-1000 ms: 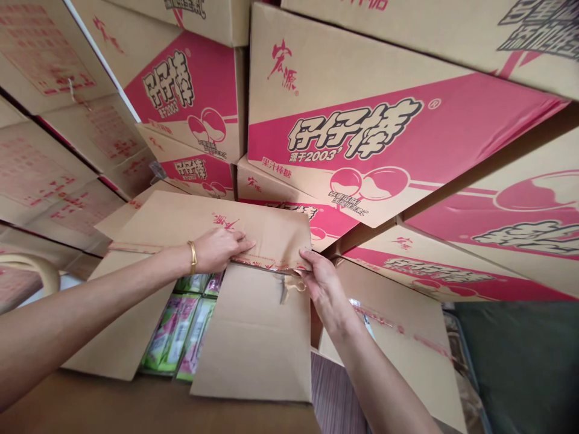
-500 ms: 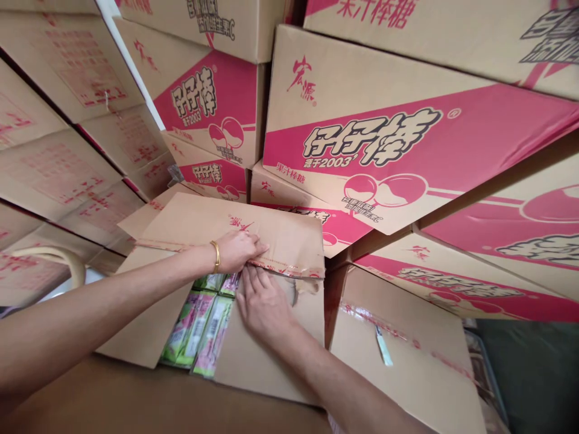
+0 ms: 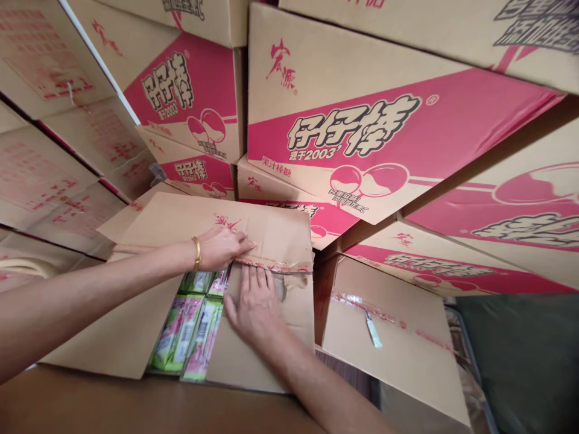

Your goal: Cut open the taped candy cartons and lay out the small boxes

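An open brown carton lies in front of me with green and pink packets showing through the gap between its flaps. My left hand, with a gold bangle on the wrist, pinches the taped edge of the far flap. My right hand lies flat, fingers stretched, on the near right flap, fingertips at the far flap's edge.
Stacked pink-and-brown cartons printed with lollipops wall in the back and both sides. Another carton with torn tape and a small strip on it sits to the right. A dark green surface lies at far right.
My right hand let go of the far flap's right corner and moved left onto the near right flap, pressing it flat. My left hand stayed on the far flap's edge.
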The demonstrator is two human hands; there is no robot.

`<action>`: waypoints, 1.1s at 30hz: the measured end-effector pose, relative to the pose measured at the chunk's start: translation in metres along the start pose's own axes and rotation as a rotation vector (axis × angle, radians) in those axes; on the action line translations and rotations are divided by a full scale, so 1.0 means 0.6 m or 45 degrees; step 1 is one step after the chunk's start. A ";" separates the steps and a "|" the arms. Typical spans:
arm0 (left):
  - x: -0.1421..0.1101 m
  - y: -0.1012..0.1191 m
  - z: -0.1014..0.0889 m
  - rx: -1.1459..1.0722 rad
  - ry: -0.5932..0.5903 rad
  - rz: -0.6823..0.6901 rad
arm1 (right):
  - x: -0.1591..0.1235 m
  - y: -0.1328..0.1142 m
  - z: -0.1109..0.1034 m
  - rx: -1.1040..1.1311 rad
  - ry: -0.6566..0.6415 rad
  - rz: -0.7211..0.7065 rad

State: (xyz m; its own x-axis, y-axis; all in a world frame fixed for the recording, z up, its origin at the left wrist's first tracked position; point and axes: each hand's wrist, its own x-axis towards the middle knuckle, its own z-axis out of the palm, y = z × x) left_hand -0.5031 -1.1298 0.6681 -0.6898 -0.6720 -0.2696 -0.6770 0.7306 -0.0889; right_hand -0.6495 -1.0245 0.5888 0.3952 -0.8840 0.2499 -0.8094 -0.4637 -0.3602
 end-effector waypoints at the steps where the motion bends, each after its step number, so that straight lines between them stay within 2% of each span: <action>1: 0.000 0.007 -0.001 0.031 -0.028 -0.016 | 0.000 0.001 0.003 0.002 0.025 0.024; 3: 0.006 0.026 -0.002 0.094 -0.036 -0.070 | 0.002 0.004 0.005 0.028 0.073 0.031; 7: 0.028 0.062 0.006 0.173 0.070 -0.082 | 0.007 0.010 -0.001 0.110 0.155 0.026; 11: 0.042 0.074 0.017 0.191 0.019 -0.082 | 0.010 0.013 -0.001 0.090 0.221 0.010; 20: 0.050 0.052 -0.001 0.166 -0.160 0.046 | 0.012 0.025 0.013 -0.146 0.496 -0.116; 23: 0.051 0.042 -0.004 0.136 -0.170 0.089 | 0.010 0.028 0.015 -0.197 0.553 -0.135; 29: 0.052 0.020 0.000 0.082 -0.134 0.130 | 0.007 0.027 0.015 -0.231 0.464 -0.154; 33: 0.056 0.011 -0.003 0.054 -0.162 0.149 | 0.004 0.030 0.021 -0.239 0.492 -0.149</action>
State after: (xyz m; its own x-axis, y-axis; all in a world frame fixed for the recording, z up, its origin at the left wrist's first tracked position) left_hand -0.5314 -1.1478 0.6600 -0.7236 -0.5629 -0.3995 -0.5805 0.8094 -0.0891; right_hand -0.6574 -1.0358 0.5717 0.3267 -0.7222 0.6097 -0.8477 -0.5092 -0.1489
